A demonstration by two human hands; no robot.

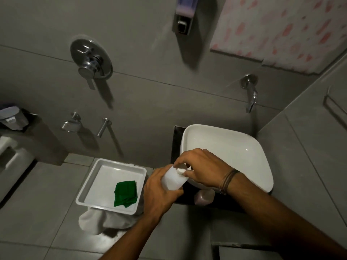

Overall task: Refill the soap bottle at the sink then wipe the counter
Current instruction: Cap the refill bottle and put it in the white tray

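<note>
At nine o'clock a green cloth [125,194] lies in a white tray [90,184]. The left hand [159,192] is clamped round the white soap bottle [172,180], its long axis tilted toward one o'clock. The right hand [202,167] pinches its neck, perhaps unscrewing a cap. The sink [234,147] lies at two o'clock.

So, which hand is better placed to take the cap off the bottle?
The right hand. Its fingers are already at the neck of the bottle, while the left hand wraps the body and steadies it beside the sink. The cap itself is hidden under the fingers.
</note>
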